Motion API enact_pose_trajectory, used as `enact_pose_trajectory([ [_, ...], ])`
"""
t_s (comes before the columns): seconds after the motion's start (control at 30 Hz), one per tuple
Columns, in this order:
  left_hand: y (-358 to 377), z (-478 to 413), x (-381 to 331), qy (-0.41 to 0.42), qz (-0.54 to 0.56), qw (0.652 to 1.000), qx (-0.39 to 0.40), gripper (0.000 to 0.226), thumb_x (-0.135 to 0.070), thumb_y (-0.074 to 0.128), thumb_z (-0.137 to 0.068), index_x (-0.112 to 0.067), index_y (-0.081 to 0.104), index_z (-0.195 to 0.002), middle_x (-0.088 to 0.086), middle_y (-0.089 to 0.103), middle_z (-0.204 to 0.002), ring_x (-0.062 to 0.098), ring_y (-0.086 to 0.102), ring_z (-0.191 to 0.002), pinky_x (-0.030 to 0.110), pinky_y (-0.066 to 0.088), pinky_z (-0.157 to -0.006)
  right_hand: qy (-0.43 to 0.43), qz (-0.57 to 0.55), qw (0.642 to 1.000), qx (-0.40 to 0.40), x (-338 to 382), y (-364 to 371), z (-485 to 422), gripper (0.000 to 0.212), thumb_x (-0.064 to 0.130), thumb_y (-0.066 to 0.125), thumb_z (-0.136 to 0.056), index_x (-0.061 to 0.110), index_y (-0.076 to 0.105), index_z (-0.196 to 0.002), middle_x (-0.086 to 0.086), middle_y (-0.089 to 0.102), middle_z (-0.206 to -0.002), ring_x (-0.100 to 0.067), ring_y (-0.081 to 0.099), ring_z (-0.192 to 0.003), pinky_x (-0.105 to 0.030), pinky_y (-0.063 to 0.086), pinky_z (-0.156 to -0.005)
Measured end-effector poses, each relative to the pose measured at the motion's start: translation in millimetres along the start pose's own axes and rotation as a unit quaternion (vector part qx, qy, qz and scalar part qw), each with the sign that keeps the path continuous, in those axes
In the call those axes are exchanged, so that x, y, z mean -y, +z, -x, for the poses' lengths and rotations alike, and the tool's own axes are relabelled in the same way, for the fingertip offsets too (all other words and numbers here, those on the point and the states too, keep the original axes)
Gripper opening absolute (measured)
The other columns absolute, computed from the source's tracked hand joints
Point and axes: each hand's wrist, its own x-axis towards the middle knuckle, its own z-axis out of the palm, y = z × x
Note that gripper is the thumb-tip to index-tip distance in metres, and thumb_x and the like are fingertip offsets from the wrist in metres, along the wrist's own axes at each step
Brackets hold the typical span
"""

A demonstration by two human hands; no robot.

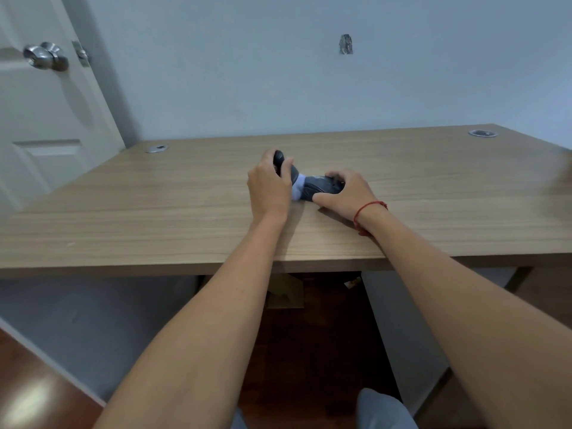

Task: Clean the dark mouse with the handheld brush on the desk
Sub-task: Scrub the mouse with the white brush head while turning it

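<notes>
The dark mouse lies on the wooden desk, near its middle. My right hand grips it from the right, thumb at its near side and fingers over its far end. My left hand is closed around the dark handle of the handheld brush. The brush's pale bristle head touches the left end of the mouse. Most of the handle is hidden by my fingers.
Two round metal cable grommets sit at the desk's back corners, one left and one right. A white door with a metal knob stands at the left. The wall rises right behind the desk.
</notes>
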Motion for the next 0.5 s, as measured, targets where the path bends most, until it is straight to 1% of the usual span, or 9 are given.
enact_pose_trajectory([
  [0.03, -0.4, -0.1, 0.1, 0.001, -0.019, 1.000, -0.007, 0.018, -0.022, 0.062, -0.090, -0.005, 0.060, -0.084, 0.011, 0.063, -0.069, 0.027, 0.055, -0.063, 0.044, 0.051, -0.069, 0.001, -0.008, 1.000, -0.001, -0.1, -0.6, 0.0, 0.055, 0.020, 0.074, -0.071, 0.017, 0.058, -0.124, 0.002, 0.058, -0.111, -0.009, 0.058, -0.089, -0.002, 0.041, -0.058],
  [0.07, -1.0, 0.5, -1.6, 0.012, -0.011, 1.000, -0.012, 0.017, -0.021, 0.062, -0.090, -0.004, 0.060, -0.085, 0.010, 0.063, -0.069, 0.027, 0.056, -0.063, 0.043, 0.051, -0.069, 0.002, -0.015, 1.000, -0.004, -0.6, -1.2, -0.5, 0.053, 0.017, 0.073, -0.073, 0.016, 0.058, -0.123, 0.001, 0.059, -0.110, -0.005, 0.056, -0.082, 0.001, 0.038, -0.049],
  [0.1, -1.2, 1.6, -4.2, 0.028, 0.018, 0.999, -0.017, 0.015, -0.020, 0.062, -0.090, -0.005, 0.063, -0.090, 0.011, 0.066, -0.073, 0.026, 0.060, -0.067, 0.040, 0.053, -0.070, 0.003, -0.020, 1.000, -0.006, -1.3, -2.1, -1.4, 0.051, 0.015, 0.072, -0.074, 0.016, 0.059, -0.123, 0.000, 0.059, -0.110, -0.001, 0.054, -0.077, 0.001, 0.037, -0.045],
  [0.13, -1.7, 2.8, -6.8, 0.041, 0.051, 0.998, -0.021, 0.016, -0.020, 0.062, -0.090, -0.006, 0.064, -0.097, 0.011, 0.069, -0.078, 0.025, 0.065, -0.072, 0.036, 0.055, -0.071, 0.002, -0.022, 1.000, -0.003, -2.1, -2.9, -2.7, 0.049, 0.014, 0.070, -0.075, 0.016, 0.060, -0.123, 0.000, 0.060, -0.110, 0.000, 0.054, -0.076, 0.000, 0.038, -0.047],
  [0.2, -2.0, 4.5, -9.2, 0.052, 0.075, 0.996, -0.015, 0.022, -0.020, 0.064, -0.089, -0.006, 0.065, -0.106, 0.011, 0.072, -0.085, 0.023, 0.068, -0.078, 0.032, 0.055, -0.074, -0.006, -0.007, 1.000, 0.013, -1.7, -4.5, -5.3, 0.049, 0.013, 0.068, -0.075, 0.017, 0.061, -0.124, -0.002, 0.063, -0.114, -0.007, 0.059, -0.083, -0.005, 0.043, -0.061],
  [0.33, 1.2, 0.0, 0.4, 0.035, 0.002, 0.999, 0.003, 0.020, -0.020, 0.062, -0.090, -0.005, 0.064, -0.103, 0.015, 0.069, -0.082, 0.031, 0.064, -0.077, 0.043, 0.053, -0.074, -0.009, -0.007, 0.999, 0.041, 0.9, -10.3, -7.5, 0.048, 0.000, 0.060, -0.078, 0.013, 0.062, -0.125, -0.008, 0.063, -0.122, -0.013, 0.057, -0.098, -0.021, 0.049, -0.082],
  [0.37, 1.2, -0.1, 0.8, 0.031, -0.006, 1.000, -0.001, 0.019, -0.019, 0.061, -0.090, -0.005, 0.064, -0.102, 0.015, 0.069, -0.083, 0.031, 0.063, -0.077, 0.044, 0.053, -0.074, -0.011, -0.002, 0.999, 0.042, 1.9, -12.7, -6.8, 0.049, -0.002, 0.057, -0.080, 0.013, 0.062, -0.126, -0.007, 0.062, -0.125, -0.014, 0.056, -0.104, -0.021, 0.046, -0.087],
  [0.43, 0.7, 0.5, -0.1, 0.027, 0.009, 1.000, -0.011, 0.017, -0.019, 0.061, -0.090, -0.006, 0.063, -0.101, 0.013, 0.068, -0.082, 0.029, 0.063, -0.076, 0.043, 0.054, -0.072, -0.005, 0.009, 0.999, 0.038, 2.2, -17.9, -5.2, 0.053, -0.004, 0.053, -0.082, 0.014, 0.058, -0.132, -0.005, 0.058, -0.134, -0.014, 0.054, -0.117, -0.013, 0.037, -0.088],
  [0.5, 0.4, 0.4, 0.0, 0.021, 0.031, 0.999, -0.023, 0.017, -0.018, 0.061, -0.089, -0.006, 0.063, -0.100, 0.012, 0.068, -0.081, 0.028, 0.063, -0.076, 0.044, 0.054, -0.072, 0.016, 0.005, 0.999, 0.028, -0.3, -21.2, -5.6, 0.059, 0.007, 0.058, -0.084, 0.016, 0.048, -0.141, -0.004, 0.048, -0.145, -0.015, 0.049, -0.125, -0.013, 0.035, -0.090],
])
